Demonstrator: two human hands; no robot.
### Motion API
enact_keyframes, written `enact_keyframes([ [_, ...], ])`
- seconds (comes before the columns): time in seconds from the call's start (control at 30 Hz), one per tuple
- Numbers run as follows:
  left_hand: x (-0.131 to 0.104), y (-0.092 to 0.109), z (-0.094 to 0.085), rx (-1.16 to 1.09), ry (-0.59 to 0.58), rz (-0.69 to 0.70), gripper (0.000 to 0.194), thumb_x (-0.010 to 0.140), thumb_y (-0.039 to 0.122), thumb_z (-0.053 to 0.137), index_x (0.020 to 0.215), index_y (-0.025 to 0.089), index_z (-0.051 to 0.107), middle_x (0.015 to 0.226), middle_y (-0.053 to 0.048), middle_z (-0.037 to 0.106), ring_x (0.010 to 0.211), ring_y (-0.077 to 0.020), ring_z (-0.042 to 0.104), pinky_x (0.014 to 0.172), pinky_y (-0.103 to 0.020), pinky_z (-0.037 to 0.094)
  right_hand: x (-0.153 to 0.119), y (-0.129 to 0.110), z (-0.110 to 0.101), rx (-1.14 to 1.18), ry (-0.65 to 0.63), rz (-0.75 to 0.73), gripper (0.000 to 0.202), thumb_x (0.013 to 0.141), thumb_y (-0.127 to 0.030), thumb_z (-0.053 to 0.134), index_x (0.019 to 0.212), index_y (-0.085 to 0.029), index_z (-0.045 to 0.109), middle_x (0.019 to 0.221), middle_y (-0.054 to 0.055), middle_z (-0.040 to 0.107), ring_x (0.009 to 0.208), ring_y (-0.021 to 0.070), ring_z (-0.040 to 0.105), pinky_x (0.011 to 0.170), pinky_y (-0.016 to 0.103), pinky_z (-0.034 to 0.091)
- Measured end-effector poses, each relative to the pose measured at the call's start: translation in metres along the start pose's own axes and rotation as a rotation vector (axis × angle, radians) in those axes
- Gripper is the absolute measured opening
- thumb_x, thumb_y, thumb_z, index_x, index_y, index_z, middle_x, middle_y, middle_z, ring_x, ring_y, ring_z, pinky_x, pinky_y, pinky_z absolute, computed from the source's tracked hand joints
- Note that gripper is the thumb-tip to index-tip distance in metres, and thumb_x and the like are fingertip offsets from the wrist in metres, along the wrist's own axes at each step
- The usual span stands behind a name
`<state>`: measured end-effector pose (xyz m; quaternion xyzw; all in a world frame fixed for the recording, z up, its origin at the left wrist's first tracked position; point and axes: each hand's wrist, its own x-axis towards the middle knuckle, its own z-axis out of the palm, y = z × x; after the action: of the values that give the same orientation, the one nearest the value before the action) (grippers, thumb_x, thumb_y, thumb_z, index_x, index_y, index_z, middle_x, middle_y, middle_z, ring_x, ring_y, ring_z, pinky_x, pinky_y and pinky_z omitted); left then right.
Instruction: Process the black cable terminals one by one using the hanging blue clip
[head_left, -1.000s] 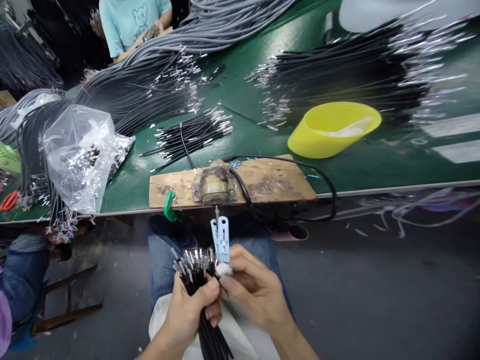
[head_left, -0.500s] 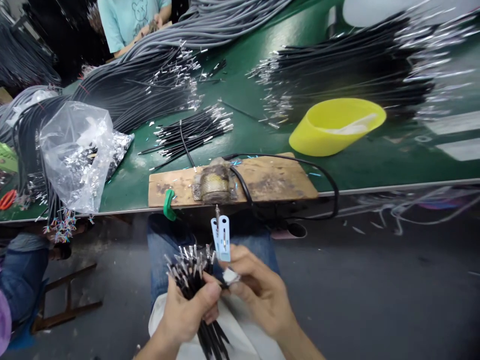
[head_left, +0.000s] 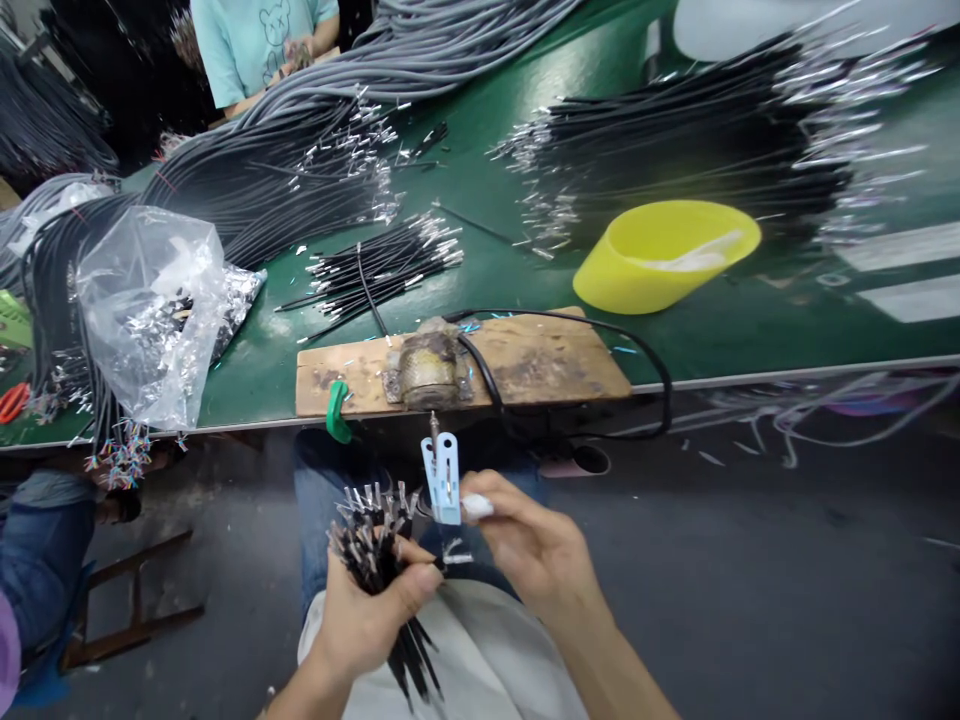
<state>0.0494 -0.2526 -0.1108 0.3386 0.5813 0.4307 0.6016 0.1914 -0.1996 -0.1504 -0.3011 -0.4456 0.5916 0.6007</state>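
A bundle of short black cables [head_left: 382,560] with silvery stripped ends is gripped in my left hand [head_left: 367,615]. One cable end with spread pale strands [head_left: 456,553] sticks out to the right of its thumb. My right hand [head_left: 536,550] pinches a small white piece [head_left: 478,506] beside a light-blue clothespin [head_left: 445,478]. The clothespin hangs at the metal shaft tip of a small taped motor [head_left: 429,368], which is mounted on a wooden board [head_left: 547,360] at the table edge. A white cloth [head_left: 472,650] lies over my lap.
On the green table [head_left: 487,275] lie a tied cable bundle [head_left: 382,262], a plastic bag [head_left: 150,315], long grey cables [head_left: 450,50], black cables [head_left: 697,140] and a yellow container [head_left: 664,255]. A green clamp [head_left: 337,412] grips the board. Another person [head_left: 259,45] sits across.
My right hand has moved up and away from the protruding cable end, carrying the white piece. The strands of that end now show spread out. My left hand stays on the bundle.
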Motion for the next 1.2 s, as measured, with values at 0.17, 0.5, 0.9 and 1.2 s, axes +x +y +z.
enact_keyframes([
  [0.17,0.002,-0.001,0.002,-0.047,-0.059,-0.099,0.047,0.064,0.059,0.066,0.066,0.014,0.055,0.048,0.005,0.037,0.037,-0.0028,0.029,0.037,-0.02,0.026,-0.005,-0.009,0.007,-0.168,-0.19,-0.142,0.014,0.076,-0.033,0.066,0.086,-0.023,0.071,0.071,0.006,0.062,0.067,0.0179,0.056,0.061,0.031,0.046],
  [0.5,0.006,0.014,-0.002,0.077,-0.056,0.05,0.022,0.064,0.033,0.074,0.059,0.012,0.069,0.059,-0.004,0.06,0.061,-0.0152,0.054,0.067,-0.029,0.045,0.001,0.006,0.012,0.29,-0.122,0.537,0.04,0.057,-0.052,0.075,0.063,-0.015,0.062,0.055,-0.002,0.048,0.05,0.0105,0.043,0.049,0.024,0.038],
  [0.9,0.0,0.007,-0.005,0.031,0.09,0.032,0.022,0.06,0.033,0.077,0.063,0.013,0.068,0.064,-0.004,0.06,0.063,-0.0146,0.054,0.063,-0.027,0.045,0.013,-0.008,0.005,-0.086,-0.102,-0.136,0.016,0.083,-0.031,0.057,0.074,-0.02,0.065,0.064,0.002,0.053,0.062,0.0156,0.049,0.055,0.028,0.04],
  [1.2,0.008,0.003,-0.002,-0.183,-0.008,-0.215,0.047,0.057,0.053,0.074,0.064,0.015,0.046,0.046,0.007,0.037,0.035,-0.0002,0.026,0.035,-0.017,0.02,0.003,-0.006,0.002,-0.354,-0.123,-0.288,0.016,0.077,-0.035,0.064,0.079,-0.019,0.066,0.07,0.006,0.057,0.065,0.0187,0.05,0.055,0.033,0.043],
])
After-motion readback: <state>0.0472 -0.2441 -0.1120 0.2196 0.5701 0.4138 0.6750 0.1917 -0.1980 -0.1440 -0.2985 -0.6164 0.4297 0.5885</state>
